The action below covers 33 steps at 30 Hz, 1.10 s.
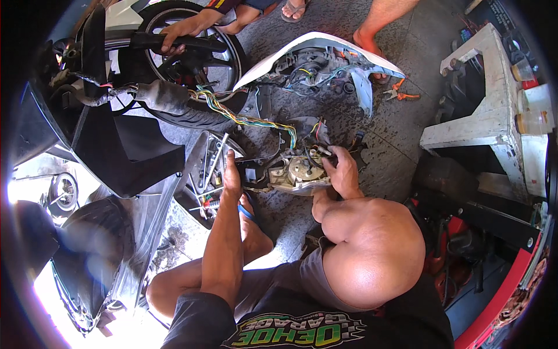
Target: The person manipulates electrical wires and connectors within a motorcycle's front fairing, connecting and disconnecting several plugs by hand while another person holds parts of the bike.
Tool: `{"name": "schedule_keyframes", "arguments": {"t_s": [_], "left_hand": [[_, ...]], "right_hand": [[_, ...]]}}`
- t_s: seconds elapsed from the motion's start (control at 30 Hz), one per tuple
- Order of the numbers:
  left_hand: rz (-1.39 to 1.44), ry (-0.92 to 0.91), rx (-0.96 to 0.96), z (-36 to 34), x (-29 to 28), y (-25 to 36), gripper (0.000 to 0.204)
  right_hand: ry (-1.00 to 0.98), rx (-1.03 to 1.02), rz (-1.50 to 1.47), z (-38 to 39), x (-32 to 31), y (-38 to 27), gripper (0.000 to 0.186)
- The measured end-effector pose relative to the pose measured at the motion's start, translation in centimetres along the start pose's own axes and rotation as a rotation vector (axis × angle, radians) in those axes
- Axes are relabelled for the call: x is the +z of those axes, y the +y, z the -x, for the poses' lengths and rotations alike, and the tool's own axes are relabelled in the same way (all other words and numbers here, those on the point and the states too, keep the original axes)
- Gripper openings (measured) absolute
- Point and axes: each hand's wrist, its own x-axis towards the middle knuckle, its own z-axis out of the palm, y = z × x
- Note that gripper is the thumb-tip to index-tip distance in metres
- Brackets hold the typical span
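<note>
On the floor ahead of me lies a motorcycle instrument cluster (303,170), its pale back turned up and small parts and wires around its rim. My right hand (345,172) is at the cluster's right edge, thumb and forefinger closed on a small part among the wires that I cannot make out. A multicoloured wiring harness (241,118) runs to the cluster from the left. My left hand (232,173) is seen edge-on beside the tool tray (195,218), fingers stretched out and partly hidden. Wrenches (216,161) and screwdrivers lie in the tray.
A white headlight fairing (314,42) with wiring lies beyond the cluster, orange-handled pliers (401,95) to its right. Another person's hand (185,34) rests on a handlebar grip by the wheel (232,58). A white stand (474,116) is at right, a dark motorcycle panel (125,154) at left.
</note>
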Motion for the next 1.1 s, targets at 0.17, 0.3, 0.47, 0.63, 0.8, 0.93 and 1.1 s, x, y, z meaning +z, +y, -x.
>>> {"name": "schedule_keyframes", "arguments": {"t_s": [0.17,0.3,0.47,0.63,0.8,0.93,1.1], "left_hand": [[0.051,0.093,0.146,-0.4,0.6,-0.7,0.095],[0.012,0.048,0.181,-0.8,0.4,-0.8,0.094],[0.010,-0.005,0.080,-0.2,0.7,0.0,0.095],[-0.085,0.187,0.215,0.7,2.0,0.0,0.095],[-0.175,0.195,0.175,0.7,1.7,0.4,0.097],[-0.349,0.256,0.139,1.1,1.0,0.7,0.102],[-0.086,0.061,0.069,0.5,-0.1,-0.3,0.095]], "right_hand": [[0.001,0.007,-0.008,-0.1,0.3,0.3,0.035],[-0.014,0.050,0.004,-0.1,0.1,-0.1,0.034],[0.001,0.019,-0.002,0.1,-0.2,0.3,0.033],[0.001,-0.020,0.015,-0.2,0.2,0.1,0.032],[-0.012,-0.008,0.043,0.1,-0.1,-0.2,0.032],[-0.021,-0.007,0.038,0.4,0.1,-0.4,0.033],[-0.011,-0.014,0.054,0.1,0.4,-0.5,0.033]]}}
